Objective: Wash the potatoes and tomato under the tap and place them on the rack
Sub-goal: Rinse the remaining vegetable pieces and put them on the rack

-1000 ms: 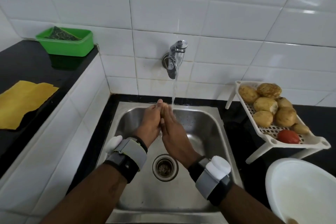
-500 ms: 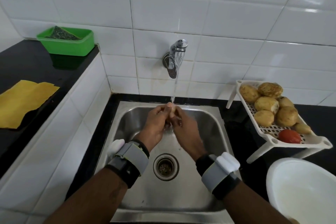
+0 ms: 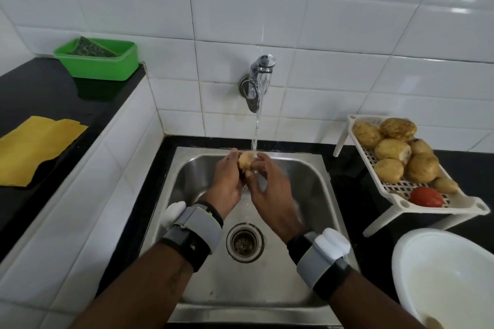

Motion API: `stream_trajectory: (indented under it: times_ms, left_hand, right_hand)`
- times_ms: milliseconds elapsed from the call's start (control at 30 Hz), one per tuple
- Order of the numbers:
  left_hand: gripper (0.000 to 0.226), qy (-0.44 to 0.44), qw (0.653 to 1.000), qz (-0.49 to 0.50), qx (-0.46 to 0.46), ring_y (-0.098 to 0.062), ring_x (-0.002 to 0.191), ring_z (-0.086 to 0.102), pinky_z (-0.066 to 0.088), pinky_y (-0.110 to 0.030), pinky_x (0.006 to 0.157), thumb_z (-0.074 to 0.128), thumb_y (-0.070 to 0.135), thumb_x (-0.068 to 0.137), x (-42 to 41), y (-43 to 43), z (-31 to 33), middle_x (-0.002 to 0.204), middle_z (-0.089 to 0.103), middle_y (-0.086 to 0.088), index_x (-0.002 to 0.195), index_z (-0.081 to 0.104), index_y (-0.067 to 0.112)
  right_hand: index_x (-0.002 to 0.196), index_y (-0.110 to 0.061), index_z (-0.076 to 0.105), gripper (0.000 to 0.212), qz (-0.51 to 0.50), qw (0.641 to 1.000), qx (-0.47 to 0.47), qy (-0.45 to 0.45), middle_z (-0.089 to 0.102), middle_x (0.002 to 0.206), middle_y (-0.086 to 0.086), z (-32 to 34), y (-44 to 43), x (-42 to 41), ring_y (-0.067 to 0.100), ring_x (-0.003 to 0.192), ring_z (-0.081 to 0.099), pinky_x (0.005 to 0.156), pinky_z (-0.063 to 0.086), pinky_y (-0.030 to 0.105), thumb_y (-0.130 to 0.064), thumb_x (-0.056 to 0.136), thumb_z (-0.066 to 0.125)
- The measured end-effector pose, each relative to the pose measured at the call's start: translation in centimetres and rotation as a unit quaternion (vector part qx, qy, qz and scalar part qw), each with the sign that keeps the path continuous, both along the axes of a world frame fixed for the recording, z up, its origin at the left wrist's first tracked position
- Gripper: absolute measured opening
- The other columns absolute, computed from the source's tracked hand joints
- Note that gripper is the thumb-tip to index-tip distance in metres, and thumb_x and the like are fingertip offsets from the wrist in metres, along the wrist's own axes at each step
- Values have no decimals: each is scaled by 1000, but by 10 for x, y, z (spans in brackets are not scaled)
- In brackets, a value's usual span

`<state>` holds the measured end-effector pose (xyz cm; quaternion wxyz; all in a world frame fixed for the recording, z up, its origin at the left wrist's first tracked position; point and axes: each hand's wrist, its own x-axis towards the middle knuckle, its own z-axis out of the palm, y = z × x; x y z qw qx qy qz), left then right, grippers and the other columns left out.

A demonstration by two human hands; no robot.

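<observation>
A small pale potato [image 3: 245, 160] is under the running water from the wall tap [image 3: 258, 80], over the steel sink [image 3: 318, 184]. My left hand [image 3: 227, 179] grips it from the left. My right hand [image 3: 270, 187] holds it from the right with fingers curled on it. On the counter to the right stands a white rack [image 3: 451, 203] with several washed potatoes [image 3: 393, 149] and a red tomato [image 3: 426, 196] at its front end.
A white bowl [image 3: 443, 275] sits at the bottom right, with something small and brownish at its lower edge. The raised black counter on the left carries a green box [image 3: 99, 63] and a yellow cloth [image 3: 34, 148]. The sink drain [image 3: 245, 242] lies below my hands.
My palms were pressed together under the stream a second ago. They have since parted, and the potato now shows between the fingertips.
</observation>
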<state>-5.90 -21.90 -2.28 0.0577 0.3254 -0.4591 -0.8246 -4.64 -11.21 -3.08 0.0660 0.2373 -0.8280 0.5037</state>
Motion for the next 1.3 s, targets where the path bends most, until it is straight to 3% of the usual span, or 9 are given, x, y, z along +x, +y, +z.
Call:
stream_trajectory:
  times_ms: [133,267,367,533,733,900,1067,1167,1300]
  left_hand:
    - [36,0,999,-31,-18,-21,80,68,56,-32,76,46,31,102,5,10,5,87,71,-12,101,69,4]
    - [32,32,994,-72,-78,-22,84,69,56,-33,74,44,29,103,10,17,4,90,73,-11,98,69,10]
    - [31,35,993,-69,-93,-18,82,69,57,-29,70,45,31,102,12,18,6,88,72,-8,96,67,10]
    - [31,19,997,-44,-63,-21,87,70,56,-34,78,44,29,102,4,-5,16,95,72,-13,100,67,9]
    - [31,24,990,-79,-112,-21,85,70,56,-30,68,42,21,103,17,24,8,93,73,-12,108,68,6]
    - [32,18,997,-23,-73,-23,92,68,55,-33,78,44,27,102,7,-1,14,97,71,-12,106,66,5]
    - [29,41,994,-78,-60,-17,79,69,56,-27,60,42,19,104,17,23,16,94,71,-13,107,66,3]
    - [25,62,998,-11,-9,-19,89,68,55,-26,64,43,17,103,10,16,18,101,69,-12,112,64,5]
    - [25,72,996,-46,-40,-14,78,60,50,-27,69,44,24,103,10,6,17,82,64,-3,104,66,12]
  right_hand:
    - [149,-12,35,49,45,996,22,-76,45,149,9,-4,-6,2,10,137,41,116,30,23,-35,105,34]
    - [121,-13,58,49,-4,987,-5,-161,69,110,9,2,-13,-26,19,104,64,96,50,47,-47,103,28]
    - [106,-10,61,40,5,988,6,-156,69,99,7,11,-10,-29,17,93,65,92,52,45,-35,106,29]
    - [145,-18,42,44,100,992,71,-35,48,146,6,-1,-12,-7,15,136,43,115,33,32,-34,107,25]
    - [93,-8,60,35,21,985,28,-168,67,95,7,12,-13,-38,10,85,58,81,44,27,-27,105,33]
    - [139,-16,46,45,107,991,74,-43,48,144,-1,0,-16,-9,15,132,46,112,36,29,-36,106,23]
    - [84,-16,57,33,28,981,-40,-186,62,84,2,14,-12,-37,13,78,57,76,47,33,-30,104,35]
    - [108,-20,62,30,61,980,-27,-188,66,96,-8,21,-8,-29,0,86,62,76,48,12,-36,104,37]
    - [132,-14,51,31,50,994,84,-46,68,107,3,5,-3,-22,13,92,65,78,50,19,-18,102,45]
